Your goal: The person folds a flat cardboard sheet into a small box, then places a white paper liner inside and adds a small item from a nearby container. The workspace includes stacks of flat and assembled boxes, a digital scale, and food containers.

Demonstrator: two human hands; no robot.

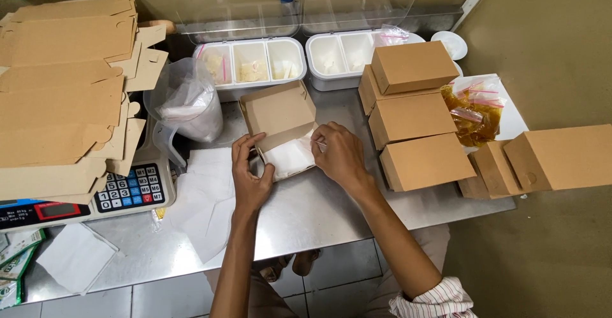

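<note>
**One box being lined, several closed, many still flat**

At the left of the frame a thick stack of flat blanks is seen, unfolded, resting over a scale whose keypad shows beneath it. By this pile, much folding appears to be left. Loose paper sheets lie on the steel tabletop just right of the scale, and another sheet lies at the lower left. A clear bag stands behind them.

At the centre an open box is held, its lid tilted back toward the top of the frame. It is lined with white paper, and no food can be seen in it. The left hand is curled around the box's near left corner, thumb and fingers partly closed on the wall. The right hand is closed loosely at the box's right edge, with the fingertips pinching the paper liner. So this box is judged to be at the lining stage, neither filled nor shut.

Behind it, two white trays with raised clear lids hold pale contents in compartments.

To the right, four closed boxes are stacked and ranked together, evidently finished as far as folding goes; what they contain cannot be told. Bags of brown sauce lie just beside them. At the far right more closed boxes overhang the tabletop edge.
</note>
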